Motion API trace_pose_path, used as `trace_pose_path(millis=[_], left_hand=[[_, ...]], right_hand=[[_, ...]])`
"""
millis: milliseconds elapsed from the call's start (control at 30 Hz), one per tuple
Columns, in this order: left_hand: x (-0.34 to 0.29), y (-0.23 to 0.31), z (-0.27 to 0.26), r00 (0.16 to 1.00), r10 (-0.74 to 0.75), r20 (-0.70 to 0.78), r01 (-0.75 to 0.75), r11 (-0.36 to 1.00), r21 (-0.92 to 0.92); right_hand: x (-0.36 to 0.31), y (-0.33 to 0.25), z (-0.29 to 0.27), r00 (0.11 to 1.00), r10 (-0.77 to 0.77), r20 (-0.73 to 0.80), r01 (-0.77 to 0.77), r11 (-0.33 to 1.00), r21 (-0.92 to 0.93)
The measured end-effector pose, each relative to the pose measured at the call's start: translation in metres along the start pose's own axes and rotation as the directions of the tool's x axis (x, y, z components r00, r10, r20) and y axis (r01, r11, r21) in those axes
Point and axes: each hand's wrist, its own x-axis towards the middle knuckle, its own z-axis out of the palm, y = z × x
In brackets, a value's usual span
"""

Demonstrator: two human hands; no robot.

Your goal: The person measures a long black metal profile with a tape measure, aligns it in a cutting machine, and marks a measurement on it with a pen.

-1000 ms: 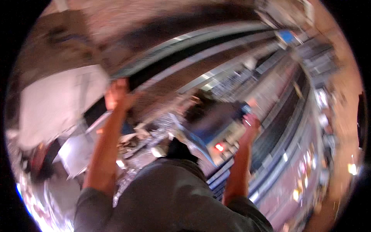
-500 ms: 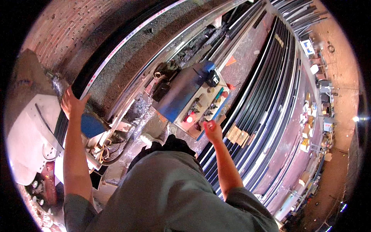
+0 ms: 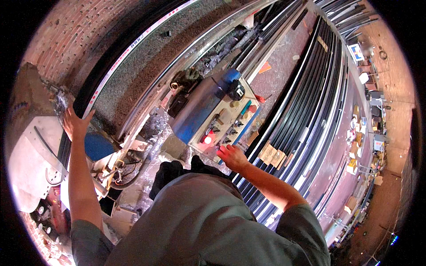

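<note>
Basically, L hand point(image 3: 75, 124) spread wide on blk profile point(image 3: 86, 95), R hand point(image 3: 233, 158) half-curled at ctrl panel point(image 3: 226, 120), grip unclear.

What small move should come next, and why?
Perhaps ease the right hand toward the nearest small black knob on the rectangular cream control panel: the fingertips sit just below that knob, while the left hand spreads over the long black bar.

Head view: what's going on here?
A person's left hand is spread over a long black bar with a white printed strip. The right hand is at the near edge of a blue metal control box with a beige panel; contact is hard to tell. A round red lamp glows on that panel.
</note>
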Motion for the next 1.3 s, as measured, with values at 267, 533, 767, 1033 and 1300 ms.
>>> trace_pose_path(millis=[267,533,767,1033,1300], left_hand=[[0.000,-0.013,0.016,0.998,-0.005,-0.055,0.004,1.000,-0.020],[0.000,-0.011,0.018,0.998,-0.059,0.036,0.057,0.997,0.045],[0.005,0.002,-0.021,0.951,-0.207,0.229,0.219,0.975,-0.026],[0.021,0.008,-0.053,0.882,-0.108,0.459,0.164,0.983,-0.082],[0.012,-0.001,-0.017,0.987,-0.092,0.133,0.115,0.976,-0.184]], right_hand=[[0.002,0.001,-0.010,0.999,0.044,-0.021,-0.043,0.998,0.055],[0.002,0.047,-0.034,0.842,0.458,-0.284,-0.375,0.876,0.302],[0.015,0.097,-0.005,0.818,0.490,-0.302,-0.458,0.872,0.174],[0.013,0.092,-0.002,0.827,0.507,-0.243,-0.494,0.862,0.116],[0.012,0.105,0.013,0.810,0.586,-0.012,-0.580,0.804,0.130]])
